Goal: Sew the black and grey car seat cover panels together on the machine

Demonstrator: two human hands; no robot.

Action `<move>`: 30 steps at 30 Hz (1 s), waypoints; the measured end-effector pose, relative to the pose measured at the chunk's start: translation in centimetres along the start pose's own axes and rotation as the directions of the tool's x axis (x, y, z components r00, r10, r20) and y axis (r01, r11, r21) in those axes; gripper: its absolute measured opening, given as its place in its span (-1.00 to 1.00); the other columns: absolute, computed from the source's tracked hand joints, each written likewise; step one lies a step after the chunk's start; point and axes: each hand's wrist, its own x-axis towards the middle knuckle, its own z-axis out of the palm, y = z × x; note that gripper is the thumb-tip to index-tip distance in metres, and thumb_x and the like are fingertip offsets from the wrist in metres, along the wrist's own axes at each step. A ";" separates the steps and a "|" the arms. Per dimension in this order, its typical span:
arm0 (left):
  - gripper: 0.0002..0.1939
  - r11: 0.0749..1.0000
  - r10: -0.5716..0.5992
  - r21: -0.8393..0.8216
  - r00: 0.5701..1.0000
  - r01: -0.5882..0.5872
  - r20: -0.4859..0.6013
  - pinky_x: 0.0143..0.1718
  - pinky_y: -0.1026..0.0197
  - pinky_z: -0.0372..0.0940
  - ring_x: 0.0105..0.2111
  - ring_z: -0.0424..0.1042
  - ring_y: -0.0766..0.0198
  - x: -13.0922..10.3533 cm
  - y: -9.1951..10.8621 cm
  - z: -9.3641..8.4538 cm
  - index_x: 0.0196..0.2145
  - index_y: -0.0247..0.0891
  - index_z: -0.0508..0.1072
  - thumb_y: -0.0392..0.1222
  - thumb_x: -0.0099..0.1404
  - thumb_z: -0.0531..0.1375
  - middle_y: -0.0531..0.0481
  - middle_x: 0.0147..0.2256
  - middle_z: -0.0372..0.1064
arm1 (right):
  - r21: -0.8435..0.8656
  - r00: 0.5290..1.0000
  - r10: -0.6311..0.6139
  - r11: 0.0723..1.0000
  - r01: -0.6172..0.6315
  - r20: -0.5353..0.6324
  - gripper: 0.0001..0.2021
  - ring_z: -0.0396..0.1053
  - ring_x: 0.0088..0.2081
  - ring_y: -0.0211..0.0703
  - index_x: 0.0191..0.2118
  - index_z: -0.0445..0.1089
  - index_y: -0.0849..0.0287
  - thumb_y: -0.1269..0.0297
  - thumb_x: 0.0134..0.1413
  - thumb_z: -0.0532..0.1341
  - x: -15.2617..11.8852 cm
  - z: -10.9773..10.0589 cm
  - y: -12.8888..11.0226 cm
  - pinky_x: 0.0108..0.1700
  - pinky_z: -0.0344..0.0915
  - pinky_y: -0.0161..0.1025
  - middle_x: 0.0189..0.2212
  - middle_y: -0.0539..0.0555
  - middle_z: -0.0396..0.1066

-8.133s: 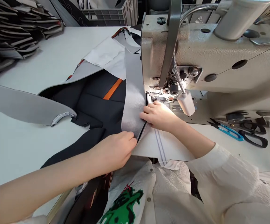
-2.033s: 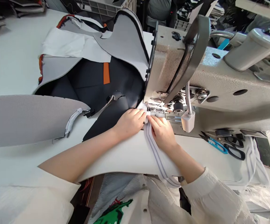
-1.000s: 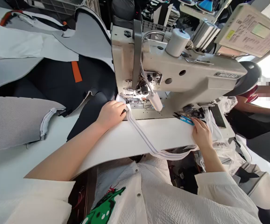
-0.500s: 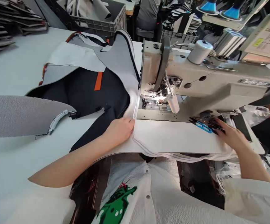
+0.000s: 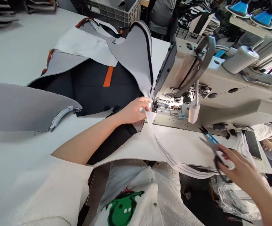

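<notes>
My left hand (image 5: 134, 110) pinches a white striped tape (image 5: 164, 150) at the edge of the sewn fabric piece (image 5: 124, 78), just left of the sewing machine's needle area (image 5: 158, 106). The tape runs down over the table's front edge to the right. This piece has grey panels, a black inside and an orange tab (image 5: 108, 76). In my right hand (image 5: 240, 166) is a pair of scissors (image 5: 218, 163) with dark handles, blurred by motion and held by the handles. Blue thread snips (image 5: 210, 135) lie on the table just beyond the scissors.
The sewing machine (image 5: 220, 91) stands at the right, with a white thread spool (image 5: 240, 59) on top. A grey mesh piece (image 5: 28, 106) lies at the left. Behind are grey crates (image 5: 128, 14) and a seated person (image 5: 161, 14). Another person's hand (image 5: 268, 145) shows at far right.
My right hand has lifted the scissors off the table and drawn them nearer to me. My left hand has moved up along the fabric edge towards the needle area. The view has shifted.
</notes>
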 end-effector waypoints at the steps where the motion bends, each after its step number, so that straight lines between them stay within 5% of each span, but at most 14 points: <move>1: -0.89 1.000 -0.009 -0.029 1.000 0.010 0.018 0.16 0.04 0.10 0.12 0.21 0.10 0.0 0.1 -0.1 -0.47 -0.24 0.46 -0.17 0.08 0.19 -0.03 0.10 0.22 | 0.066 0.998 -0.036 0.997 0.033 0.056 -0.54 0.41 -0.19 -0.06 0.12 0.14 0.01 0.12 0.08 0.11 1.4 0.3 -2.3 -0.20 0.36 -0.16 -0.17 0.12 0.38; 6: -0.85 0.998 -0.022 -0.063 0.999 0.023 0.029 0.21 0.04 0.03 0.14 0.18 0.06 -0.2 1.0 -0.3 -0.50 -0.25 0.50 -0.12 0.07 0.21 -0.05 0.12 0.20 | 0.321 0.975 -0.206 0.932 0.170 0.081 -0.64 0.33 -0.12 0.00 -0.06 0.21 0.11 0.18 -0.02 0.19 10.2 1.9 -13.8 -0.06 0.28 -0.05 -0.14 0.12 0.35; 9: -0.84 0.997 -0.024 -0.077 0.999 0.027 0.036 0.21 0.04 0.03 0.14 0.18 0.05 -0.2 1.0 -0.5 -0.49 -0.25 0.52 -0.11 0.06 0.22 -0.06 0.13 0.20 | 0.410 0.953 -0.297 0.877 0.249 0.056 -0.64 0.29 -0.14 -0.03 -0.09 0.20 0.11 0.20 -0.05 0.22 13.6 1.6 -17.8 -0.10 0.29 -0.10 -0.17 0.10 0.33; 12: -0.88 0.988 -0.037 -0.150 0.998 0.043 0.041 0.15 0.08 0.13 0.10 0.24 0.07 0.0 0.6 -1.0 -0.50 -0.26 0.51 -0.17 0.02 0.22 -0.08 0.09 0.25 | 0.442 0.929 -0.367 0.842 0.309 0.050 -0.63 0.27 -0.13 -0.06 -0.08 0.20 0.09 0.23 -0.06 0.22 14.8 1.0 -18.2 -0.08 0.30 -0.11 -0.16 0.08 0.31; 17: -0.83 0.964 -0.080 -0.255 0.997 0.078 0.004 0.10 0.11 0.18 0.06 0.29 0.09 0.3 0.4 -1.2 -0.56 -0.29 0.43 -0.14 0.07 0.18 -0.10 0.06 0.28 | 0.395 0.942 -0.323 0.880 0.264 0.090 -0.62 0.28 -0.13 -0.03 -0.07 0.22 0.10 0.23 -0.06 0.23 14.3 0.8 -15.3 -0.11 0.30 -0.10 -0.16 0.09 0.30; 24: -0.83 0.998 -0.009 -0.056 1.000 0.007 -0.027 0.18 0.01 0.06 0.13 0.18 0.07 0.1 1.2 0.0 -0.54 -0.24 0.48 -0.12 0.11 0.20 -0.06 0.09 0.25 | 0.238 0.916 -0.388 0.903 0.357 0.100 -0.62 0.27 -0.18 -0.06 -0.10 0.26 0.16 0.36 -0.14 0.22 14.6 0.2 -17.6 -0.18 0.25 -0.19 -0.23 0.09 0.34; 30: -0.80 0.968 0.203 0.150 0.979 -0.199 -0.011 0.16 0.04 0.11 0.10 0.17 0.10 -1.2 3.8 -0.6 -0.51 -0.25 0.50 -0.20 0.21 0.14 -0.01 0.06 0.28 | -0.026 0.874 -0.417 0.899 0.436 0.250 -0.91 0.38 -0.31 -0.08 -0.33 0.39 0.17 0.33 0.05 0.15 15.0 0.9 -18.7 -0.34 0.19 -0.27 -0.40 0.10 0.43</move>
